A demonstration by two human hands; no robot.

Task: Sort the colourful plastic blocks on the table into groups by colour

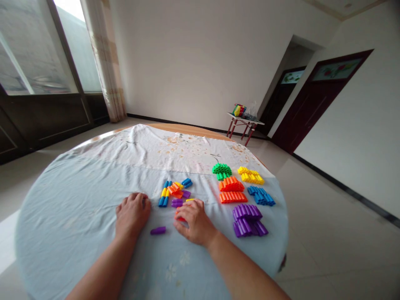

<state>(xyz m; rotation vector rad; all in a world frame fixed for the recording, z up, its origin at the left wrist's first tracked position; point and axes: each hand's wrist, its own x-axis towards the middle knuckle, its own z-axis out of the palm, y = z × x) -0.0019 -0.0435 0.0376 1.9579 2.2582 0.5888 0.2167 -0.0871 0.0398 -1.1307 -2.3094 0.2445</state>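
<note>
Both bare forearms reach in from the bottom edge onto the pale blue cloth (78, 216) covering the round table. Between the hands lies a single short purple plastic tube piece (158, 230), apart from either, a little nearer the right.

Left hand (133, 213) rests palm down with fingers loosely curled, holding nothing. Right hand (194, 221) is cupped over a small orange plastic piece (179, 216), fingertips pressing on it; whether it truly grips it cannot be told.

These pieces look light, stiff and smooth, likely to roll on their round sides, so a pinch across the middle of the barrel should serve best.

Just beyond the fingers sits a loose jumble of mixed blue, yellow, orange and purple tubes (175, 191). Farther right are sorted groups: purple (248, 220), orange (231, 189), blue (261, 196), green (221, 170), yellow (251, 176).
</note>
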